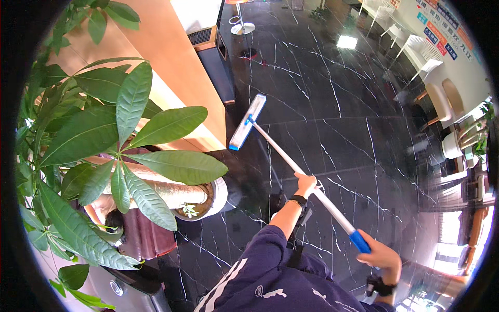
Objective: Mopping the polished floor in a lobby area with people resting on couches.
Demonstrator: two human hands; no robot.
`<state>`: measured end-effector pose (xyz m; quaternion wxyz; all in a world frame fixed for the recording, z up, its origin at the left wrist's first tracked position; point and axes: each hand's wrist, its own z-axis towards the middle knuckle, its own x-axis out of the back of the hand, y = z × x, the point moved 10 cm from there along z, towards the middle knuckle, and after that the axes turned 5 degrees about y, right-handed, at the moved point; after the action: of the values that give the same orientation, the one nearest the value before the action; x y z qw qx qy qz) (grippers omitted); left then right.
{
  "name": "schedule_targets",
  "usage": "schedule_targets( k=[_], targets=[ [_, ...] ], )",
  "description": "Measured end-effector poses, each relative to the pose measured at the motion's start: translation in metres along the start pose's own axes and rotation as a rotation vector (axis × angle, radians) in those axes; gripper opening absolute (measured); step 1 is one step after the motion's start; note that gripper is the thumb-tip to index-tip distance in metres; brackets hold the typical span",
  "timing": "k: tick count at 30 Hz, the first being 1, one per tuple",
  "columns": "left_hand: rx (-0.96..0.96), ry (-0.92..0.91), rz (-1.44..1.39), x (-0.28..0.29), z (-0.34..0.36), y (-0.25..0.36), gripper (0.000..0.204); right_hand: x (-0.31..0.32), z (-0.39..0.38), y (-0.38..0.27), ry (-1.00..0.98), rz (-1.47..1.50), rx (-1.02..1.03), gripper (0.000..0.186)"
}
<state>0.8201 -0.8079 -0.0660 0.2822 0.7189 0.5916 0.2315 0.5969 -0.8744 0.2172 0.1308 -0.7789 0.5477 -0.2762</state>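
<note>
To the right of the white planter (222, 195), the left hand (305, 185) grasps a flat mop's (332, 208) pole (284, 154) midway; the right hand (382, 254) clasps its blue end grip (359, 242). Beyond the planter, slightly rightward, the mop head (247, 122) rests on white-veined black floor (353, 140).

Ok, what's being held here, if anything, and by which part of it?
A mop: left grip partway along its pale pole, right grip on the blue end, away from the mop head.
</note>
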Motion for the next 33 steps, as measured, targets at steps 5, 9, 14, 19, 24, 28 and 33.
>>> schedule_targets(
  k=[5,9,14,19,24,28,33],
  targets=[
    [0.127,0.015,0.039,0.002,-0.024,-0.026,0.06,0.005,-0.069,0.056,-0.155,0.099,-0.135,0.076],
    [0.375,-0.079,-0.605,-0.029,-0.002,-0.115,0.014,0.006,-0.082,0.104,-0.22,0.212,-0.234,0.075],
    [0.522,-0.127,-0.711,-0.028,-0.021,-0.168,0.031,-0.004,-0.09,0.14,-0.306,0.543,-0.33,0.07],
    [0.461,0.06,0.134,0.056,-0.007,-0.185,0.061,-0.046,-0.07,0.156,-0.49,0.88,-0.345,0.069],
    [0.551,-0.09,0.445,0.119,0.02,-0.234,0.034,-0.082,-0.05,0.135,-0.658,0.979,-0.4,0.065],
    [0.329,0.099,0.134,0.15,-0.023,-0.137,0.069,-0.091,-0.034,0.103,-0.701,0.958,-0.365,0.069],
    [0.304,0.222,0.053,0.197,0.022,-0.159,0.088,-0.096,-0.006,0.066,-0.682,0.67,-0.29,0.065]
  ],
)
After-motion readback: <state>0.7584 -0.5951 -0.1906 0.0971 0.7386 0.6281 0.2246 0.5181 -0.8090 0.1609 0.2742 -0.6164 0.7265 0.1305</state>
